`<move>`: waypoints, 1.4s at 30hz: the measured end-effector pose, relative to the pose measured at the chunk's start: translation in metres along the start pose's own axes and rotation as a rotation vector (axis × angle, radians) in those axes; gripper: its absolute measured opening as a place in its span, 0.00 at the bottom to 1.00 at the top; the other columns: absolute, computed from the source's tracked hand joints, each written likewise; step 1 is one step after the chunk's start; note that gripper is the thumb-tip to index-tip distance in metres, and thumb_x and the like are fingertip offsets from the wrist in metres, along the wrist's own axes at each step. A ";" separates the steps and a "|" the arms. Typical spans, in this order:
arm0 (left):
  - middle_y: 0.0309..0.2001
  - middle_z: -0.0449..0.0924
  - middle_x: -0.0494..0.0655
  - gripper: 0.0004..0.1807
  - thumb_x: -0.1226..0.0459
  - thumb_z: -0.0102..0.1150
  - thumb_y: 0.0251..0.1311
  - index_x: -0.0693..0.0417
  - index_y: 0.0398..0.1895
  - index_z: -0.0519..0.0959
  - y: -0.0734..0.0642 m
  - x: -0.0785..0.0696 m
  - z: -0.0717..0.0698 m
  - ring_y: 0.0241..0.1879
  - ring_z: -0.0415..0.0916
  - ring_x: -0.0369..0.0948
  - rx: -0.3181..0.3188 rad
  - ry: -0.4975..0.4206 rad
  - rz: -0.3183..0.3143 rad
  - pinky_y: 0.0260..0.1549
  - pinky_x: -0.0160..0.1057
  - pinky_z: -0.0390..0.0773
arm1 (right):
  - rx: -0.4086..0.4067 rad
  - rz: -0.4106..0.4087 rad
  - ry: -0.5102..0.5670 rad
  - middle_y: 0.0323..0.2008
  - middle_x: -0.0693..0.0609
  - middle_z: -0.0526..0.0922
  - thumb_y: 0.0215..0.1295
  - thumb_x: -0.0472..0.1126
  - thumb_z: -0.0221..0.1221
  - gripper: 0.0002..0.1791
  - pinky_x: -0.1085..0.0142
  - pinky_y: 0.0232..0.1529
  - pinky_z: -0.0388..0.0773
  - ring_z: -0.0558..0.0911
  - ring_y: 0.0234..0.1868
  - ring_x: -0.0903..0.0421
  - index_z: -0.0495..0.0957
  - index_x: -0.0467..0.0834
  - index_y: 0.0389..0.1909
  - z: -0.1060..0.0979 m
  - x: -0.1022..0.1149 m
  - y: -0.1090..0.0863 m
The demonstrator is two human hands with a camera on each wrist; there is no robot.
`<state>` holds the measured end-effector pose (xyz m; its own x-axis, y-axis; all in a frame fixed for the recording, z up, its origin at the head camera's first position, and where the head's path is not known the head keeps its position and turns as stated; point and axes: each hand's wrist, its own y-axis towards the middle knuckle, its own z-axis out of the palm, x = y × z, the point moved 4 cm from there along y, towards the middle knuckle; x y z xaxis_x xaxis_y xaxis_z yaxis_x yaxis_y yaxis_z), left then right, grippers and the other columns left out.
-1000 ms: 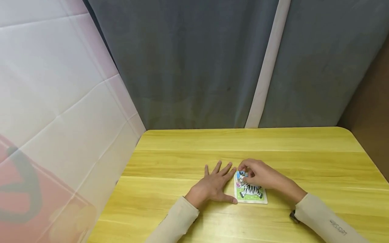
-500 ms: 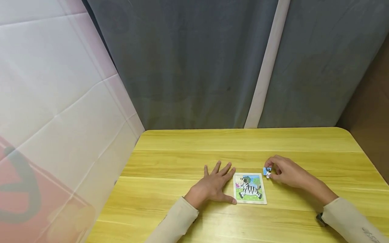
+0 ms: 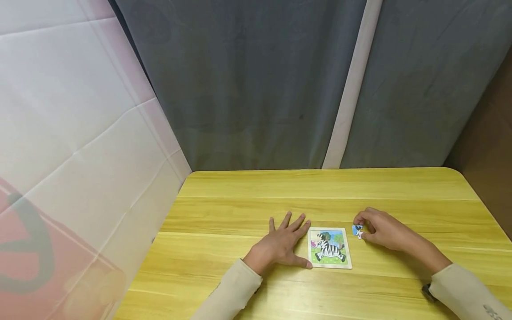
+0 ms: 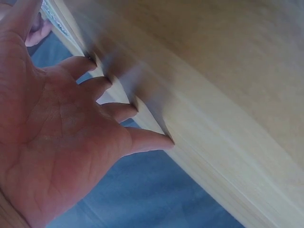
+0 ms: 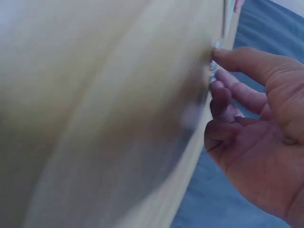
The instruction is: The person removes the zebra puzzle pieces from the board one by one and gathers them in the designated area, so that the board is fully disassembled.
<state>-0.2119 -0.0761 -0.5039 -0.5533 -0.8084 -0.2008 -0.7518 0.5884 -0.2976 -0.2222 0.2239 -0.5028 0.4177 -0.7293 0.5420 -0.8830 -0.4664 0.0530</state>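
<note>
A small square zebra jigsaw puzzle point(image 3: 330, 251) in a pale wooden frame lies on the table. At its upper left, where the zebra's head would show, a pale bare patch is visible. My left hand point(image 3: 283, 243) rests flat with spread fingers, its thumb and index fingertips at the frame's left edge. To the right of the frame, my right hand point(image 3: 382, 229) pinches a blue, black and white puzzle piece point(image 3: 357, 231) between thumb and fingers, low over the table. The right wrist view shows that piece point(image 5: 213, 71) edge-on at the fingertips.
The yellow wood-grain table point(image 3: 240, 191) extends around both hands. A grey curtain point(image 3: 248, 89) hangs behind its far edge, and a white printed cloth point(image 3: 80, 111) stands along the left. A brown panel point(image 3: 488, 146) borders the right side.
My right hand has lifted the puzzle piece out of the frame's upper left and carried it right, then slightly nearer to me. My left hand has stayed in place.
</note>
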 end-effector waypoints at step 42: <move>0.89 0.35 0.38 0.66 0.25 0.66 0.53 0.35 0.88 0.44 -0.001 0.000 0.000 0.88 0.32 0.57 0.008 -0.011 -0.017 0.75 0.80 0.42 | 0.028 -0.052 -0.055 0.45 0.61 0.78 0.62 0.43 0.75 0.18 0.68 0.40 0.76 0.77 0.40 0.64 0.86 0.61 0.52 0.047 0.075 0.034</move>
<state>-0.2108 -0.0769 -0.5038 -0.5363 -0.8185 -0.2060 -0.7582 0.5745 -0.3084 -0.2111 0.1293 -0.5001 0.4749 -0.7293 0.4925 -0.8536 -0.5178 0.0564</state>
